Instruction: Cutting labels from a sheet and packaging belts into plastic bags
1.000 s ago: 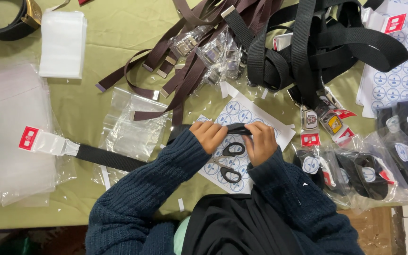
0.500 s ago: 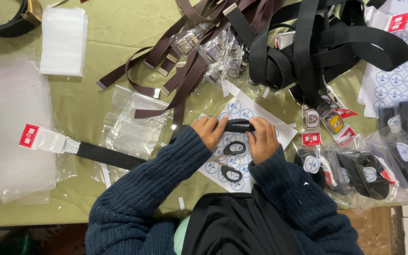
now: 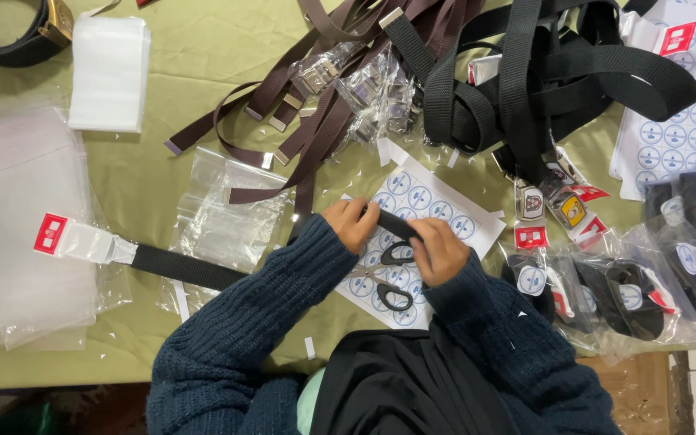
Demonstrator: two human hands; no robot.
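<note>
My left hand (image 3: 351,224) and my right hand (image 3: 438,250) both grip a short stretch of black webbing belt (image 3: 395,225), held between them just above a white sheet of round blue stickers (image 3: 420,201). Black-handled scissors (image 3: 384,278) lie on that sheet under my hands. The belt's other part (image 3: 183,267) runs left across the olive table to a clear-wrapped end with a red tag (image 3: 51,234). Both arms are in dark blue knit sleeves.
Brown straps (image 3: 300,121) and black belts (image 3: 541,80) are piled at the back. Clear bags (image 3: 227,217) lie left of my hands, a bag stack (image 3: 10,225) at far left, white sheets (image 3: 110,72) behind. Bagged belts (image 3: 630,294) and another sticker sheet (image 3: 686,129) sit right.
My hands have shifted slightly on the black belt, the left thumb sliding along it. The scissors and sticker sheet stay where they were.
</note>
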